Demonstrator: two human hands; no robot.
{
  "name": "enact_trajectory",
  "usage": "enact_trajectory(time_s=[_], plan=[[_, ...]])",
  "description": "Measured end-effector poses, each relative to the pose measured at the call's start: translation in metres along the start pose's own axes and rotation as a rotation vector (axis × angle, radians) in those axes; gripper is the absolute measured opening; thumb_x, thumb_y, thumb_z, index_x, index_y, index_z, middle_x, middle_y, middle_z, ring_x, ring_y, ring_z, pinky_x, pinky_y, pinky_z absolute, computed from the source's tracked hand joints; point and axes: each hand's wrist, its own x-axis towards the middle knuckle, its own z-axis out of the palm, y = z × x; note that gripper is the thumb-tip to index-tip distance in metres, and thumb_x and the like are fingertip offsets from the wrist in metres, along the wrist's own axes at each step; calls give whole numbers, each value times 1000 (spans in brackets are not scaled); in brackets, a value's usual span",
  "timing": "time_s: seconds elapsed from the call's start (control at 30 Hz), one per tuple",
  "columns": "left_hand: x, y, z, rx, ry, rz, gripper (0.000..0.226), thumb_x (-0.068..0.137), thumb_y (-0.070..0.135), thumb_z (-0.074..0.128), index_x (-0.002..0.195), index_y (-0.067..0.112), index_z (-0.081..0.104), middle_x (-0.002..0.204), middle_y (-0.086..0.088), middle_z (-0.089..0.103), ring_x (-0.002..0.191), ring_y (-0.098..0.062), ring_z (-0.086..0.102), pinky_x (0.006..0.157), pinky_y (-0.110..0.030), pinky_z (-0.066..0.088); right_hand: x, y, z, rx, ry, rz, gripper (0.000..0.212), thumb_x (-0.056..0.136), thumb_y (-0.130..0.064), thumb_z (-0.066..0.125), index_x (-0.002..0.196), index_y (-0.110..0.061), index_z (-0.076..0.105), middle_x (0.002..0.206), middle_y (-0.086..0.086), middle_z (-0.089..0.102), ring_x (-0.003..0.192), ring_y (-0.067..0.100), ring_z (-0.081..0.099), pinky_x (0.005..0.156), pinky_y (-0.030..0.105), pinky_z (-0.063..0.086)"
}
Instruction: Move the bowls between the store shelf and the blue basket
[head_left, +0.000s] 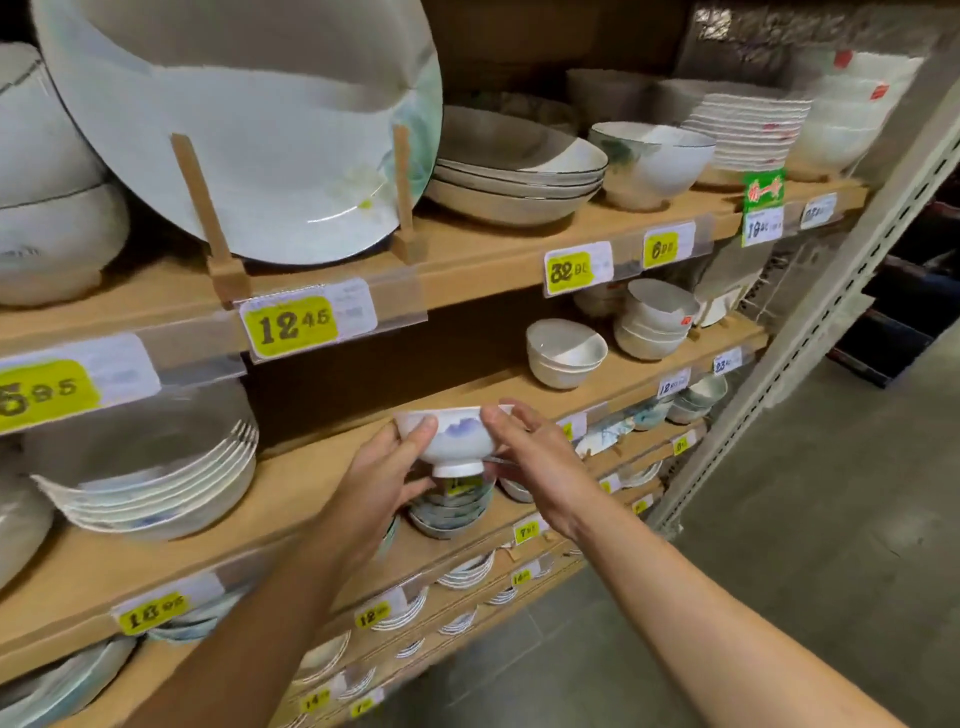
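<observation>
A small white footed bowl (457, 439) with a blue painted mark is held up in front of the wooden store shelf (322, 483), just above its front edge. My left hand (384, 467) grips the bowl's left side, fingers curled round the rim and thumb under it. My right hand (535, 447) grips the right side of the rim. Below the held bowl sits a stack of patterned bowls (449, 512) on a lower shelf. The blue basket is not in view.
A stack of white scalloped dishes (156, 483) sits left on the same shelf, small white bowls (563, 353) at the back right. A big plate on a wooden stand (249, 119) fills the shelf above. Yellow price tags line the edges. Grey floor (805, 519) lies right.
</observation>
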Motion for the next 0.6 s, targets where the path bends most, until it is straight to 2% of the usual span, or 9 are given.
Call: enact_trajectory(time_s=[0.1, 0.2, 0.27, 0.33, 0.37, 0.4, 0.47, 0.5, 0.6], plan=[[24, 19, -3, -23, 96, 39, 45, 84, 37, 66, 122, 14, 61, 121, -2, 68, 110, -13, 65, 90, -33, 53, 36, -18, 12, -13, -66, -24, 54, 88, -38, 66, 129, -5, 54, 110, 9, 69, 82, 9, 66, 74, 23, 53], [66, 28, -12, -49, 341, 71, 33, 93, 20, 61, 125, 11, 59, 127, -7, 62, 121, -20, 57, 95, -29, 47, 91, -26, 32, -16, -140, -40, 37, 90, -33, 64, 112, -4, 65, 93, 4, 71, 74, 5, 68, 66, 18, 54], [96, 31, -23, 6, 467, 189, 17, 90, 25, 64, 107, 30, 61, 117, 3, 62, 112, -16, 60, 88, -23, 47, 130, -27, 45, -18, -199, -96, 28, 90, -35, 64, 108, -14, 67, 98, 1, 72, 85, 8, 69, 72, 22, 55], [125, 35, -33, 21, 547, 329, 10, 88, 29, 67, 90, 31, 58, 101, 12, 63, 89, -4, 63, 70, -19, 53, 164, -28, 57, -1, -265, -163, 24, 88, -37, 65, 108, -23, 65, 110, 1, 70, 102, 13, 65, 84, 28, 55], [137, 37, -38, 18, 572, 391, 10, 88, 29, 67, 88, 31, 58, 95, 14, 62, 84, -1, 61, 71, -22, 55, 180, -28, 63, 18, -292, -191, 23, 88, -37, 66, 107, -25, 64, 114, 2, 69, 107, 16, 64, 88, 31, 54], [148, 38, -43, 33, 584, 460, 8, 89, 29, 66, 88, 31, 59, 95, 15, 62, 86, -2, 61, 80, -27, 55, 194, -29, 70, 47, -320, -218, 22, 88, -35, 66, 107, -24, 63, 117, 3, 67, 110, 18, 63, 91, 34, 54], [168, 40, -53, 97, 573, 586, 8, 92, 28, 62, 100, 30, 62, 107, 7, 66, 101, -10, 62, 97, -38, 50, 219, -32, 81, 124, -390, -268, 25, 89, -28, 66, 113, -20, 62, 122, 5, 66, 114, 19, 62, 92, 35, 53], [177, 41, -57, 116, 570, 635, 17, 94, 28, 59, 111, 26, 61, 116, 1, 65, 108, -15, 62, 96, -40, 51, 232, -32, 86, 153, -425, -298, 28, 88, -26, 66, 115, -19, 61, 122, 4, 66, 113, 18, 63, 91, 34, 54], [205, 53, -66, 156, 575, 707, 38, 97, 32, 52, 132, 17, 51, 123, -3, 62, 103, -13, 65, 65, -19, 56, 264, -39, 99, 210, -474, -388, 39, 84, -26, 71, 120, -19, 61, 115, -1, 70, 106, 13, 67, 85, 30, 56]])
